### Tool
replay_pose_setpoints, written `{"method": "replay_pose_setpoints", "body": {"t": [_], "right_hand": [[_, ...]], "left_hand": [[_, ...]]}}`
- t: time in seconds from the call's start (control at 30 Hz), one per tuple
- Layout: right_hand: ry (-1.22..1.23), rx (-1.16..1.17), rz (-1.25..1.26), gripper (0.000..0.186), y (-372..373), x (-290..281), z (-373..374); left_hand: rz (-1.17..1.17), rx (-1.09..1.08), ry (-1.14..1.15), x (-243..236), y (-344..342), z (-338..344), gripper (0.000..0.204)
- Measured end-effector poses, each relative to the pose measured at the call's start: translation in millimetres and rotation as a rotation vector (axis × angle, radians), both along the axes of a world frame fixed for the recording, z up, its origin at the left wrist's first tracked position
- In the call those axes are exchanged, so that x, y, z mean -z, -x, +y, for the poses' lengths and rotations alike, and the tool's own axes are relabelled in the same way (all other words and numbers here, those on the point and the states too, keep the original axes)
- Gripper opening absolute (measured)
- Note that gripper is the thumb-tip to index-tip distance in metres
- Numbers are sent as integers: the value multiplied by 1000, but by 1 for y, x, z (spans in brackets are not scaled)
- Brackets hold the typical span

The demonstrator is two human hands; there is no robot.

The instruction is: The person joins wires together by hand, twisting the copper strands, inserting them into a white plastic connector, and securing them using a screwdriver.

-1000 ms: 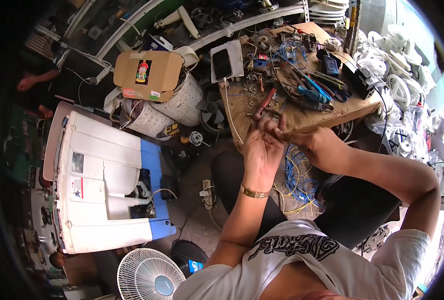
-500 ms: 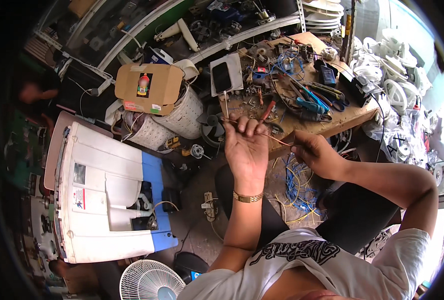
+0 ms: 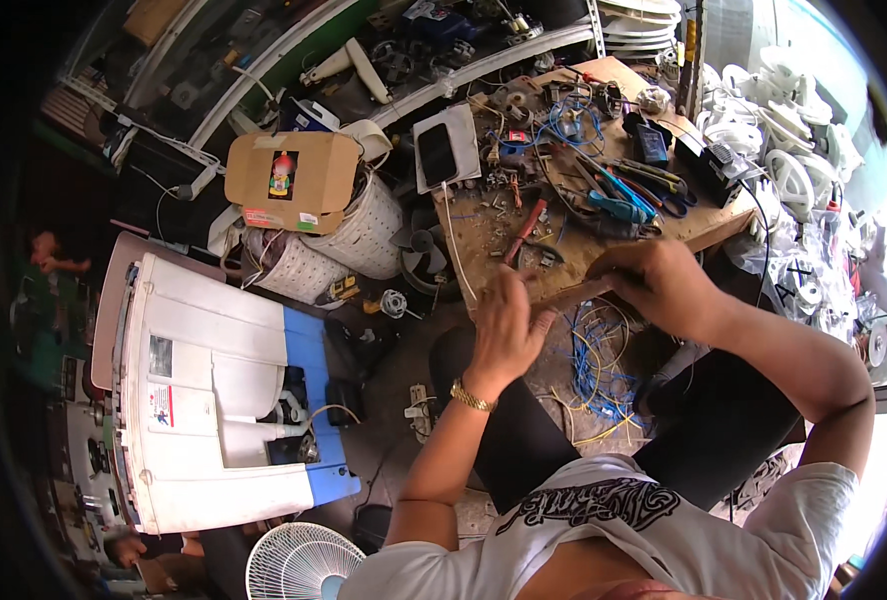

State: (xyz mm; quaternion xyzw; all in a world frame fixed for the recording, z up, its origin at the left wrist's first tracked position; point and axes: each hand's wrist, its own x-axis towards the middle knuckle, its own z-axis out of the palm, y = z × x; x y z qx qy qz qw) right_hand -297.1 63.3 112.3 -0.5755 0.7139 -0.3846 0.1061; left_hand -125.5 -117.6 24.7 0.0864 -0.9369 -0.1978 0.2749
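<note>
My left hand [image 3: 509, 330], with a gold bracelet [image 3: 474, 396] at the wrist, is at the bench's front edge. Its thumb stands apart from the bent fingers. The fingertips lie close to the lower end of a red-handled tool [image 3: 527, 228]; whether they touch it I cannot tell. To its right, my right hand [image 3: 664, 285] is closed in a pinch, palm side down. The thin copper-coloured wire seen in it earlier is hardly visible now. Blue and yellow wires [image 3: 599, 370] lie tangled on the floor below the hands.
The wooden bench [image 3: 479, 235] carries pliers [image 3: 664, 180], a phone [image 3: 439, 153] with a white cable and small loose parts. Left stand perforated white bins [image 3: 369, 235] under a cardboard box [image 3: 294, 180], a white-and-blue machine casing [image 3: 189, 490] and a fan [image 3: 299, 565]. White fan parts [image 3: 789, 185] are heaped right.
My left hand has turned from palm up and lowered slightly, its fingers off the wire it shared with the right. My right hand has risen a little and moved right.
</note>
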Motion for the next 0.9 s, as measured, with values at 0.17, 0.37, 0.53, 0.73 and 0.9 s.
{"method": "replay_pose_setpoints", "body": {"t": [0.17, 0.37, 0.53, 0.73, 0.9], "right_hand": [[-87, 6, 128, 16, 22, -14, -2], [106, -38, 86, 17, 30, -16, -9], [230, -20, 185, 26, 5, 4, -14], [97, -97, 213, 42, -21, 23, -9], [16, -138, 233, 45, -31, 33, -6]], "left_hand": [[-180, 127, -90, 2, -13, 15, 26], [114, 198, -867, 28, -17, 24, 21], [627, 201, -1641, 4, 19, 56, 22], [870, 250, -1762, -2, 39, 73, 35], [963, 75, -1827, -14, 47, 80, 38]]}}
